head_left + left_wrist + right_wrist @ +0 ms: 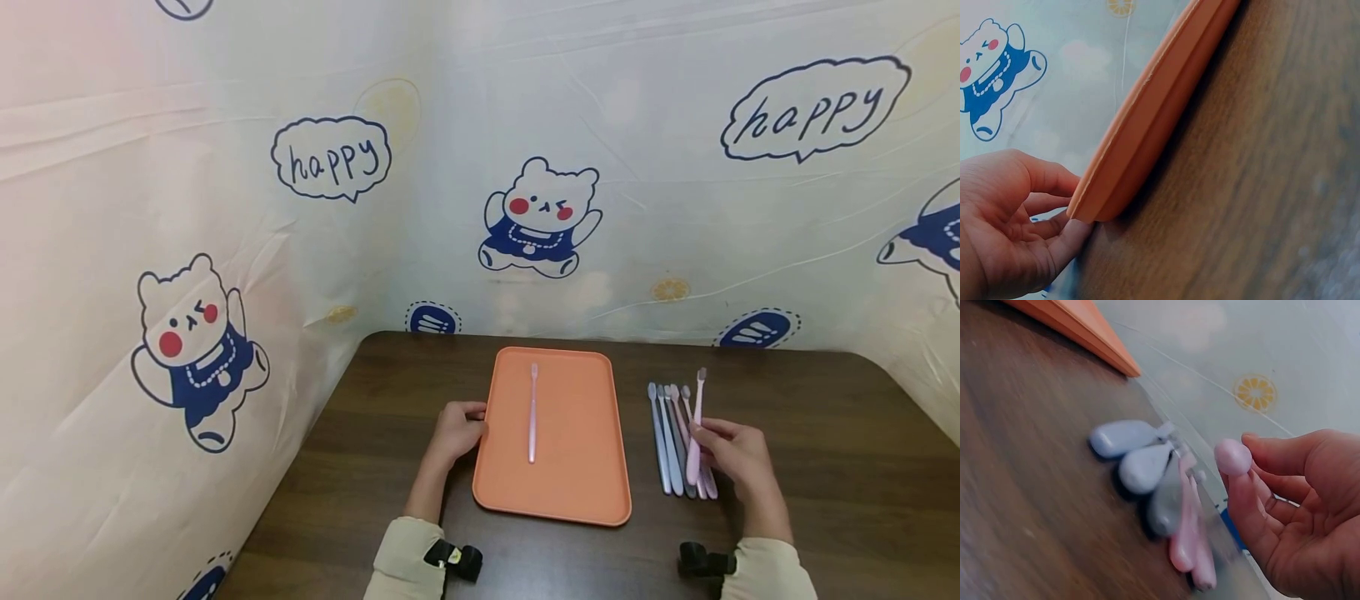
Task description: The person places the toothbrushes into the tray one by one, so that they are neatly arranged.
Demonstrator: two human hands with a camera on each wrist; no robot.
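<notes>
An orange tray [577, 442] lies on the table, with one pale pink toothbrush [532, 421] lengthwise on it, bristle end away from me. At the tray's left edge my left hand [457, 433] holds the rim between thumb and fingers, as the left wrist view shows up close. My right hand [738, 457] pinches a light pink toothbrush [693, 458] by its handle, raised above a row of toothbrushes. Blue [661, 450], grey [1165, 506] and pink toothbrushes [1183, 550] lie side by side in that row; the held brush and hand partly cover it in the head view.
The dark wooden table [360, 442] extends around the tray and brushes. A pale printed curtain [450, 250] hangs behind the table and along its left side. Black wrist cameras are strapped over both light sleeves [408, 558].
</notes>
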